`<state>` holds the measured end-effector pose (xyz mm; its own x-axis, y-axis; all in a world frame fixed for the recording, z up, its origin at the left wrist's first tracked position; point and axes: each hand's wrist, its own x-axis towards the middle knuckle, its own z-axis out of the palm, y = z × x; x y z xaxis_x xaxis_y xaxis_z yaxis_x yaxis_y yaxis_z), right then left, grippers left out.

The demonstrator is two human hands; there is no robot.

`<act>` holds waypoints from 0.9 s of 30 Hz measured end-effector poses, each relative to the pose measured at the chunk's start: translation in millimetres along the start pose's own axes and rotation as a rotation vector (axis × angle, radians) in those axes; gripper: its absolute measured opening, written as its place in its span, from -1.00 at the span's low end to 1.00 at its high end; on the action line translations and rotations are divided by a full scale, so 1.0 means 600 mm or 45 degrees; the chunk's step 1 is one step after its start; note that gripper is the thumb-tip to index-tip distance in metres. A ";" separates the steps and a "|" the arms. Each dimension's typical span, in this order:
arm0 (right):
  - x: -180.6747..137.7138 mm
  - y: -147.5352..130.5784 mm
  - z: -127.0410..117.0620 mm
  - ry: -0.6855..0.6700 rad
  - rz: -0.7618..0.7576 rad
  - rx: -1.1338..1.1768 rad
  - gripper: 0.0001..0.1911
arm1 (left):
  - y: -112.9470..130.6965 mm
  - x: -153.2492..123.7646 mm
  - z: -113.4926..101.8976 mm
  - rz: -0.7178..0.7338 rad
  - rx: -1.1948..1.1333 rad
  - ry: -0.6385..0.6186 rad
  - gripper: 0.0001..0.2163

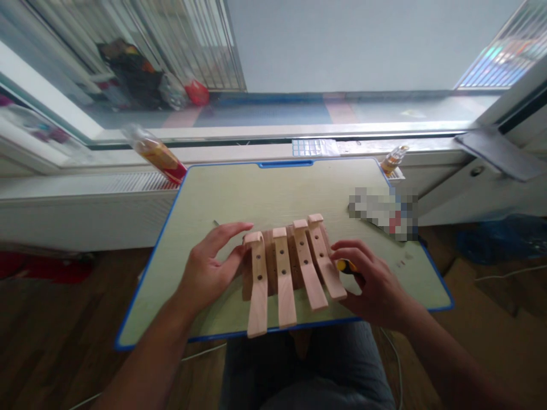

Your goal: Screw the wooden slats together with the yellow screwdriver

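Observation:
A wooden rack made of several pale wooden strips with screw holes lies on a small green table with a blue rim. My left hand rests against the rack's left end, fingers stretched out and apart. My right hand sits at the rack's right side, fingers curled around a yellow-and-black tool handle that is mostly hidden.
A plastic bottle lies tilted at the table's back left corner, a small amber bottle at the back right. A blurred packet sits right of the rack. A window sill runs behind; wooden floor and my lap lie below.

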<state>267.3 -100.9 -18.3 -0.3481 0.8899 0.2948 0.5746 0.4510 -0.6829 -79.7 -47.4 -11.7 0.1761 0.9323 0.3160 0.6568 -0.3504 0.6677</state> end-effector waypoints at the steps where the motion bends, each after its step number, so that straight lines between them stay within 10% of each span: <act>1: -0.005 0.000 -0.003 0.027 0.012 0.014 -0.42 | -0.007 0.000 -0.014 0.020 0.047 0.015 -0.69; 6: -0.021 0.007 -0.021 0.349 0.184 0.115 -0.81 | -0.075 0.009 -0.100 -0.125 0.298 0.113 -0.76; 10: -0.004 -0.006 -0.031 0.598 0.255 0.294 -0.95 | -0.108 0.031 -0.132 -0.099 0.656 -0.112 -0.77; 20: 0.032 -0.030 -0.036 0.715 0.308 0.485 -0.65 | -0.050 0.108 -0.102 0.099 1.004 -0.556 -0.88; 27: 0.045 -0.034 -0.057 0.638 0.265 0.579 -0.71 | -0.019 0.124 -0.111 0.054 0.894 -0.485 -0.92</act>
<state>271.8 -83.7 26.5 0.1810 0.9282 0.3251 0.1880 0.2918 -0.9378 -123.2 20.0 49.2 0.3666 0.9304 -0.0049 0.9297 -0.3661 0.0399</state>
